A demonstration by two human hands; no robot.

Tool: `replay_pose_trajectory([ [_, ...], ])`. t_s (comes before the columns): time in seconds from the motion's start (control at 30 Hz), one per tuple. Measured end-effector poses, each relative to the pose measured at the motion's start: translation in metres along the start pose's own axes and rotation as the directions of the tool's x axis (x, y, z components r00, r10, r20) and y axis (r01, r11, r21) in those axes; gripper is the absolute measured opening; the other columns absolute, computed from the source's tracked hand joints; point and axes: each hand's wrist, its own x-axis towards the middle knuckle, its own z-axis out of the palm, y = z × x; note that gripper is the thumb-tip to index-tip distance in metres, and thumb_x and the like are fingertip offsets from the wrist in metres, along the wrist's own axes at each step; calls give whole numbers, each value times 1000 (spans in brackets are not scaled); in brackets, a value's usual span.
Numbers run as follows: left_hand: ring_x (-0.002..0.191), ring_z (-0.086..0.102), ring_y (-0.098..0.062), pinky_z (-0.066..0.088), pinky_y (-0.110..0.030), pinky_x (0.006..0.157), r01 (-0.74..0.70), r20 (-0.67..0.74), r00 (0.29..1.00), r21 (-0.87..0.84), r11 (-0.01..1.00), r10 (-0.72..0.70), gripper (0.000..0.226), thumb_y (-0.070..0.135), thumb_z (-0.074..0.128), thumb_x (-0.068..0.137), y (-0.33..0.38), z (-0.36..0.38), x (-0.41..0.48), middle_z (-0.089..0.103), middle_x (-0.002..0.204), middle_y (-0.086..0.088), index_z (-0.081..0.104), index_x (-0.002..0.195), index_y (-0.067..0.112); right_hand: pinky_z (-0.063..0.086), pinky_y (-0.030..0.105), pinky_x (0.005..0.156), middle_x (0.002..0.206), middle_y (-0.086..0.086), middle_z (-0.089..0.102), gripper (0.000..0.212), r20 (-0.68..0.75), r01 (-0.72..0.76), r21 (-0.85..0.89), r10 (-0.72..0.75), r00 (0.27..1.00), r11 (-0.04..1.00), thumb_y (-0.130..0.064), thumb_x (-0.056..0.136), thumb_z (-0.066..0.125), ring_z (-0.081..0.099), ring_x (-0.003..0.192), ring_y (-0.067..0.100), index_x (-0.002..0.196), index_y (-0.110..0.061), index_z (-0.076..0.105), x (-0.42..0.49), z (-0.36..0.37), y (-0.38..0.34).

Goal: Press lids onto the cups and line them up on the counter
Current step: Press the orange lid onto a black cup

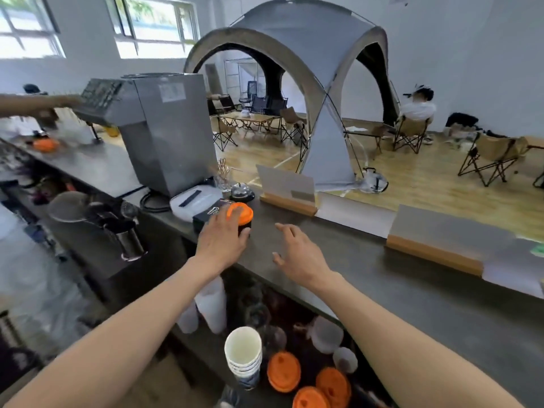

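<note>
A dark cup with an orange lid (242, 214) stands on the grey counter (382, 278), next to a black box. My left hand (222, 234) wraps around this cup, fingers over the lid and thumb on its side. My right hand (297, 251) hovers open just to the right of it, palm down, holding nothing. Below the counter's near edge stands a stack of white paper cups (243, 356). Beside the stack lie several loose orange lids (284, 371).
A steel machine (164, 128) stands on the counter behind the cup, with a white flat device (195, 201), a call bell (241, 191) and card stands in wooden bases (287, 191) near it. Clear plastic cups (212, 304) hang below. Another person's arm (38, 104) reaches in far left.
</note>
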Motion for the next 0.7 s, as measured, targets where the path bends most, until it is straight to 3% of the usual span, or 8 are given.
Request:
replay_pose_trajectory([
  [0.17,133,51,-38,47,-52,101,121,111,988,-114,986,-108,64,47,50,101,-51,10,34,34,156,-13,29,156,22,42,45,109,162,10,26,85,57,-37,103,31,998,994,-32,92,62,37,144,30,160,-22,13,60,35,-31],
  [0.27,138,46,-34,41,-48,110,130,190,978,-247,960,-84,64,39,57,100,-59,16,45,37,155,-14,32,156,21,42,43,110,163,9,26,87,84,-62,184,48,995,981,-25,88,63,38,144,29,160,-22,14,85,46,-44],
  [0.37,139,46,-29,38,-44,114,166,197,976,-374,913,-96,64,40,62,92,-60,27,54,53,147,-11,45,149,19,34,36,115,161,11,31,83,129,-89,275,55,990,957,-19,87,64,36,145,27,159,-17,22,91,53,-49],
  [0.43,133,52,-29,40,-45,112,194,182,975,-425,884,-126,60,43,62,88,-50,34,55,60,140,-10,54,142,17,27,31,117,161,13,31,80,146,-104,317,60,988,943,-15,87,64,33,147,26,158,-12,26,82,54,-45],
  [0.5,126,57,-29,42,-43,109,190,147,980,-475,859,-136,47,28,67,93,-31,38,50,62,135,-10,58,136,13,26,29,117,161,13,30,79,124,-120,332,83,989,936,-13,88,62,32,147,26,157,-10,26,68,46,-33],
  [0.7,119,59,-28,42,-35,103,88,112,993,-532,842,-32,44,25,65,95,71,45,36,57,133,-12,60,138,18,35,35,112,158,8,31,75,-38,-174,335,197,980,926,-13,90,58,45,136,27,157,-17,25,2,-14,30],
])
